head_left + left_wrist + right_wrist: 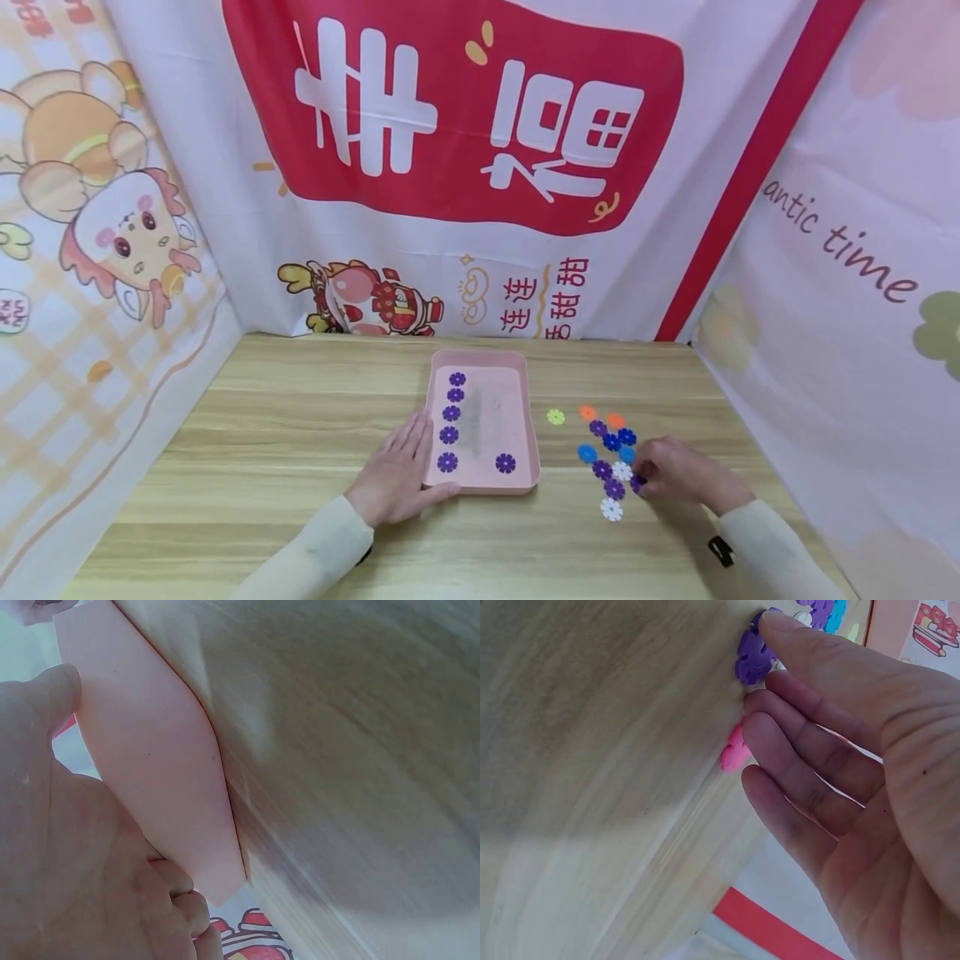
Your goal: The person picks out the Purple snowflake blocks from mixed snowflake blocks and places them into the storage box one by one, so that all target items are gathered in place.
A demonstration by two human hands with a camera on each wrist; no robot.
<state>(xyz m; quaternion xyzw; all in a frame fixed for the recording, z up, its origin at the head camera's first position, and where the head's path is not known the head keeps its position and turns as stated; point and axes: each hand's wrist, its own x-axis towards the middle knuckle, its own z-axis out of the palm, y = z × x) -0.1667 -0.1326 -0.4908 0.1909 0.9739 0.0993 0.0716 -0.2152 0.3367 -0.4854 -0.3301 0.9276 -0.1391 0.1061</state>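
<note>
In the head view, a pink tray point(531, 450) holds several purple notched flower discs point(448, 435), most in a column along its left side. My left hand point(397, 475) rests at the tray's near-left corner, fingers lying along the side wall and thumb on the front rim; the left wrist view shows the thumb on the rim above the wall point(157, 750). At the loose pieces on the right, my right hand point(678, 473) pinches a purple flower disc point(754, 656) near its thumb tip. A pink disc point(736, 748) lies below those fingers.
Right of the tray, loose flower discs lie on the wooden table point(300, 417): white point(612, 509), blue point(587, 453), orange point(588, 412), purple point(614, 489) and yellow-green point(556, 417). Printed cloth walls point(187, 83) stand around the table's back and sides.
</note>
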